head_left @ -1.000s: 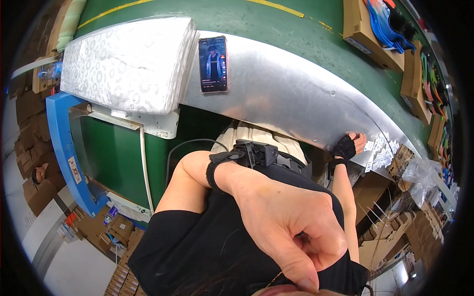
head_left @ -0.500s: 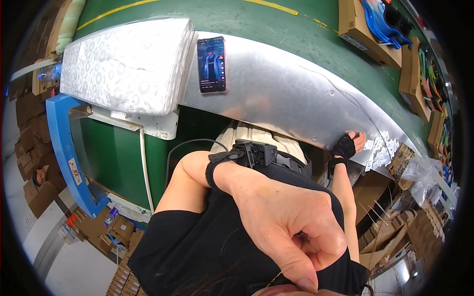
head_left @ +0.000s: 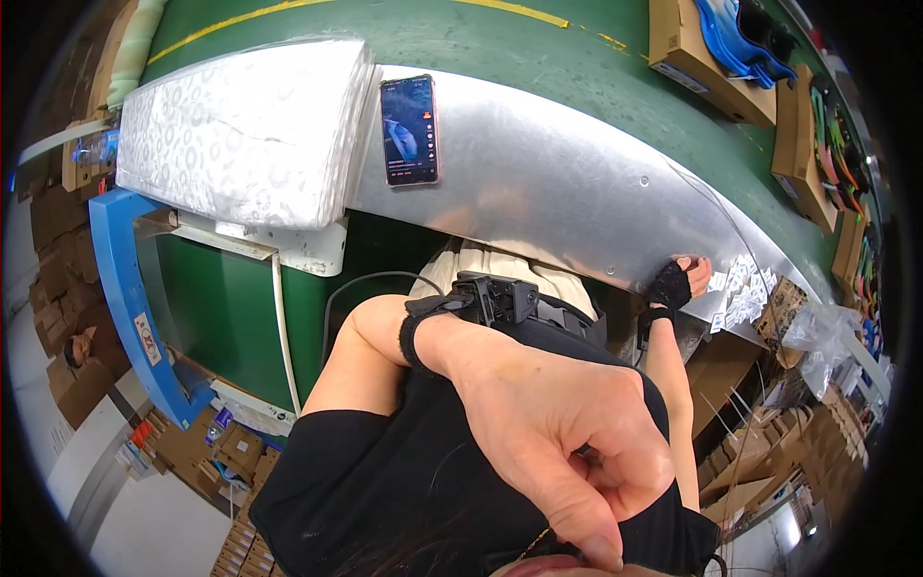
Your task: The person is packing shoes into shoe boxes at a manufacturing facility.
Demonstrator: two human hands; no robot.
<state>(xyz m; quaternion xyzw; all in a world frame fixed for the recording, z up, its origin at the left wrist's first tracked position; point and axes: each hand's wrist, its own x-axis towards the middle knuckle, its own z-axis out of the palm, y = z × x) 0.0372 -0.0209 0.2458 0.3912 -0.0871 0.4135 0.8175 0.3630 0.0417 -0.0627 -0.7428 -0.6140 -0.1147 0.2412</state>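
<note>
My left hand (head_left: 558, 433) is raised close in front of me, its fingers curled in and the thumb bent toward them. Nothing shows in its grasp. A black strap (head_left: 418, 337) circles that wrist. Farther off to the right, my right hand (head_left: 694, 274) rests on the edge of the metal table (head_left: 538, 163), fingers loosely bent and holding nothing visible. It wears a black fingerless glove (head_left: 668, 286). Beside its fingers lies a loose heap of small white printed slips (head_left: 745, 293). A phone (head_left: 411, 130) with a lit screen lies on the table, away from both hands.
A plastic-wrapped stack of white patterned sheets (head_left: 240, 135) covers the table's left end. Below it stands a blue frame (head_left: 120, 279). Cardboard boxes (head_left: 707, 82) with colourful goods line the far right floor. Clear plastic (head_left: 817, 332) hangs near the slips.
The phone's screen shows a different picture. The view has shifted very slightly; both hands keep their places.
</note>
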